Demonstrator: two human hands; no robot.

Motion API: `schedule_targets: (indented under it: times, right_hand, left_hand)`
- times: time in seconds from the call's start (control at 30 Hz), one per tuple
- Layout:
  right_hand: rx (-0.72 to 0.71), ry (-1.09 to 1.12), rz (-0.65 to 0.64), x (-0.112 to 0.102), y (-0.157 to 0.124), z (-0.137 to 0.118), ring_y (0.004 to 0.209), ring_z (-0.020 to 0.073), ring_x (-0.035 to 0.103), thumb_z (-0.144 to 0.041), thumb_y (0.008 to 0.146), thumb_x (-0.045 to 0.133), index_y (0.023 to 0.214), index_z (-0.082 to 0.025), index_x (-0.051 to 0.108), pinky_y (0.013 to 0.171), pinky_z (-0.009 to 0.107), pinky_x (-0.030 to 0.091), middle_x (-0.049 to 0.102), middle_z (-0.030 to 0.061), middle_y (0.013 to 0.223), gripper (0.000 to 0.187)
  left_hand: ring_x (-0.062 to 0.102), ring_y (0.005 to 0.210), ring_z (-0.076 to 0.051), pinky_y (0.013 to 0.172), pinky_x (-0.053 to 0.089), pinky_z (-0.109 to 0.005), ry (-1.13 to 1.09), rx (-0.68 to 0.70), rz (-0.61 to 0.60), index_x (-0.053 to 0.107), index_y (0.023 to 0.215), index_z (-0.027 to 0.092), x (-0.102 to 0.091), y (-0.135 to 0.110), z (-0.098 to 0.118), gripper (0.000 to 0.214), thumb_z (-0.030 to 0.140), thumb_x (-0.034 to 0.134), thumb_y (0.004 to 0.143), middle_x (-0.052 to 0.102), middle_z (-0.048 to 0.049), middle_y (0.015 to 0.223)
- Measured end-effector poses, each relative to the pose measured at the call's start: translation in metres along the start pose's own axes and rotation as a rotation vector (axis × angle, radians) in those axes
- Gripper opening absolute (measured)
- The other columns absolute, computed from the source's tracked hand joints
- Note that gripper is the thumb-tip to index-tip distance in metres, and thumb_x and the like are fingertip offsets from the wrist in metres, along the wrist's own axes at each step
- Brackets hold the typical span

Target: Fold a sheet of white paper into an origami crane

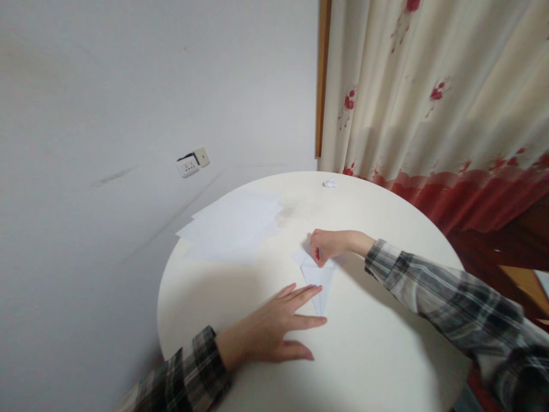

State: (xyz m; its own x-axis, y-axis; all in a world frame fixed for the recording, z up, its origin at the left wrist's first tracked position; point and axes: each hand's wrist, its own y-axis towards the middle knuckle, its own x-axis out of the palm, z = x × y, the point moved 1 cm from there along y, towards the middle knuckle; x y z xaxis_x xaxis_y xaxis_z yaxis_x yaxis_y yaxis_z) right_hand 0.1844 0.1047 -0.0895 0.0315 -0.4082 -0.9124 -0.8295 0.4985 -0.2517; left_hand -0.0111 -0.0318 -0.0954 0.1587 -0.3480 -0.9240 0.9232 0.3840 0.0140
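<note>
Hands are found apart, both set over one piece of folded paper lying near the middle of the round white table. The left hand is held palm down with fingers spread; the paper is overlapped by its extended fingers near the narrow end. The right hand is curled into a fist over the broad far end, part of which is hidden; whether paper is pinched inside cannot be told. A tapered form is presented by the paper, its narrow tip directed toward the wearer and its wide end away. Its long axis is aligned roughly with the line of sight, and a crease can be seen along it. Both arms are covered by plaid sleeves. Beyond the left hand, loose white sheets are fanned out, overlapping. A crumpled paper piece is located near the far edge. Behind the table, a wall socket and a floral curtain are noted, the latter to the right.
</note>
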Motion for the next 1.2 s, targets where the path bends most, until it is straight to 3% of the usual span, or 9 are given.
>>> schedule_targets:
  times: [0.2,0.53,0.7,0.87,1.03,1.1,1.2]
  right_hand:
    - [0.027,-0.026,-0.012,-0.003,-0.002,-0.005,0.075,0.0162,0.056,-0.015,0.065,0.068,0.077,-0.014,0.073,0.076,0.026,0.037,0.069,0.0036,0.07,0.013]
    - [0.064,-0.039,-0.016,-0.006,-0.004,-0.009,0.082,0.0177,0.057,-0.015,0.064,0.068,0.078,-0.014,0.073,0.076,0.024,0.037,0.069,0.0048,0.075,0.015]
    - [0.043,-0.041,-0.01,-0.005,-0.003,-0.006,0.079,0.0168,0.057,-0.017,0.064,0.068,0.077,-0.015,0.073,0.076,0.025,0.038,0.069,0.0032,0.073,0.014]
    - [0.0,-0.023,-0.011,-0.004,-0.002,-0.004,0.077,0.0149,0.056,-0.016,0.065,0.067,0.074,-0.015,0.072,0.078,0.025,0.036,0.069,0.0022,0.072,0.011]
    - [0.001,0.011,0.099,-0.003,-0.007,-0.005,0.081,0.016,0.054,-0.017,0.064,0.069,0.069,-0.015,0.069,0.081,0.027,0.036,0.065,0.0014,0.071,0.006]
    - [0.003,0.04,0.189,-0.001,-0.012,-0.008,0.086,0.0178,0.053,-0.023,0.062,0.072,0.074,-0.014,0.067,0.082,0.028,0.037,0.063,0.0029,0.077,0.015]
    - [-0.004,0.121,0.3,0.004,-0.021,-0.011,0.095,0.0204,0.05,-0.035,0.064,0.072,0.093,-0.014,0.062,0.085,0.031,0.039,0.059,0.0076,0.094,0.038]
  left_hand:
    - [0.023,0.132,-0.03,0.105,0.017,-0.052,0.0,-0.007,-0.07,0.041,0.129,0.03,-0.004,0.003,0.001,0.055,0.057,0.044,0.082,0.036,-0.0043,0.14]
    - [0.043,0.116,-0.028,0.099,0.031,-0.04,0.018,-0.003,0.111,0.032,0.134,0.016,0.004,0.017,0.001,0.07,0.058,0.047,0.08,0.048,-0.0129,0.127]
    - [0.049,0.105,-0.027,0.092,0.037,-0.041,0.083,-0.012,0.151,0.049,0.122,0.017,0.007,0.032,-0.002,0.057,0.056,0.048,0.08,0.054,-0.0126,0.113]
    - [0.036,0.123,-0.026,0.102,0.029,-0.038,0.029,0.024,0.182,0.058,0.111,0.018,0.002,0.036,-0.012,0.043,0.049,0.05,0.083,0.039,-0.012,0.134]
    - [0.035,0.125,-0.023,0.104,0.029,-0.037,-0.005,-0.008,0.154,0.04,0.129,0.017,0.005,0.036,-0.021,0.059,0.052,0.049,0.082,0.039,-0.0117,0.137]
    - [0.037,0.123,-0.024,0.103,0.03,-0.037,0.007,-0.033,0.175,0.031,0.133,0.014,0.005,0.036,-0.022,0.066,0.052,0.049,0.082,0.041,-0.0131,0.135]
    - [0.04,0.12,-0.023,0.101,0.032,-0.036,0.041,-0.025,0.184,0.038,0.129,0.016,0.004,0.038,-0.021,0.053,0.046,0.046,0.086,0.045,-0.0106,0.13]
